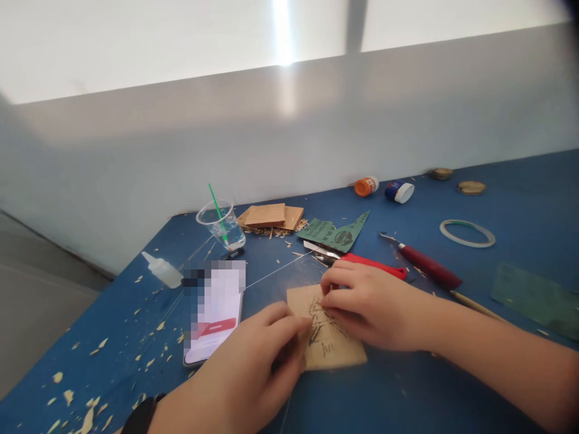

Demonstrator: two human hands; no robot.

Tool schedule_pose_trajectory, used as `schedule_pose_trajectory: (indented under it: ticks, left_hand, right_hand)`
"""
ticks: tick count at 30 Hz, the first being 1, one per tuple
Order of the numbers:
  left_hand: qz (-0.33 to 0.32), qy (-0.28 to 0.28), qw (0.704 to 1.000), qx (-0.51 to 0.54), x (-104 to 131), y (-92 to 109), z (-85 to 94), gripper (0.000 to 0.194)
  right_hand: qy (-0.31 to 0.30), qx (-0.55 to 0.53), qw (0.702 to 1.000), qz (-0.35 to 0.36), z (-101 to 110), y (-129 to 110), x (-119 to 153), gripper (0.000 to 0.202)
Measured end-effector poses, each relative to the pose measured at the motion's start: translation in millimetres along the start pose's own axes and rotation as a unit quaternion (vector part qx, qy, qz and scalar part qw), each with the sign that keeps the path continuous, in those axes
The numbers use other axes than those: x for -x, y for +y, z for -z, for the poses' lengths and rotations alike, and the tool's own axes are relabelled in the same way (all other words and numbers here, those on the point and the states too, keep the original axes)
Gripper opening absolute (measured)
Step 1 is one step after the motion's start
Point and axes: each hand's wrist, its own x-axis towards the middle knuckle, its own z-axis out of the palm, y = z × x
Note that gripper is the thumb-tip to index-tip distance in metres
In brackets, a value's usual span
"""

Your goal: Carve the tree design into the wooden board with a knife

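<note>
A thin wooden board point(335, 352) with dark line marks lies flat on the blue table point(389, 398). My left hand point(253, 361) rests at the board's left edge, fingers curled, thumb and index finger close together; anything between them is too small to make out. From the right, my right hand point(366, 304) reaches over the board's upper right part, fingertips pinched down on the marks. What its fingertips hold, if anything, is hidden. A thin pale thread point(278, 269) runs over the table above the board.
Left of the board lie a phone point(217, 325) and a small squeeze bottle point(163, 271). Behind are a plastic cup point(233, 232), wood pieces point(266, 215), green sandpaper point(335, 235), a red-handled tool point(429, 265), a tape ring point(468, 244) and small jars point(366, 186). Wood chips point(67, 396) litter the left side.
</note>
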Motion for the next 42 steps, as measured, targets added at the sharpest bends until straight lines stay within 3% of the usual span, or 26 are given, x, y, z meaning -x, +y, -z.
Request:
schedule_pose_trajectory:
  ticks: [7, 14, 18, 23, 28, 31, 34, 38, 40, 42]
  left_hand:
    - [0.035, -0.008, 0.999, -0.003, -3.1, 2.8, -2.5, 0.008]
    - [0.054, 0.057, 0.996, 0.03, -8.7, -0.2, -2.8, 0.011]
    - [0.028, 0.09, 0.994, 0.056, -7.0, -2.2, 0.0, 0.013]
    - [-0.023, 0.094, 0.994, 0.052, -4.0, 2.4, 1.1, 0.022]
    - [-0.031, 0.102, 0.992, 0.064, -5.0, 5.3, 1.0, 0.022]
    - [-0.014, 0.105, 0.99, 0.097, -5.1, 1.1, -0.9, 0.021]
    - [0.033, 0.092, 0.98, 0.174, -6.1, -3.4, -4.2, 0.017]
    - [0.105, 0.064, 0.947, 0.295, -10.8, -5.4, -5.5, 0.022]
    - [0.106, 0.068, 0.942, 0.31, -13.1, -6.9, -3.9, 0.028]
    - [0.076, 0.088, 0.958, 0.262, -14.3, -10.3, -1.6, 0.03]
  right_hand:
    - [0.024, -0.011, 0.999, -0.021, -4.5, -2.8, -2.2, 0.018]
    - [0.034, -0.038, 0.997, -0.049, -5.3, -3.3, -1.1, 0.016]
    - [0.052, -0.073, 0.992, -0.093, 0.9, -6.3, 1.5, 0.008]
    - [0.067, -0.142, 0.981, -0.115, 3.3, -16.4, 1.1, 0.021]
    - [0.045, -0.16, 0.976, -0.139, -2.4, -22.1, -0.5, 0.014]
    - [0.072, -0.172, 0.973, -0.138, -3.8, -20.8, 0.4, 0.018]
    - [0.072, -0.116, 0.986, -0.091, -3.4, -22.2, -0.6, 0.016]
    - [0.066, 0.046, 0.996, 0.031, -4.4, -31.6, -6.1, 0.013]
    - [0.103, 0.067, 0.992, 0.027, -5.4, -33.9, -8.2, 0.018]
    - [0.121, 0.019, 0.992, -0.029, -5.7, -30.6, -8.9, 0.025]
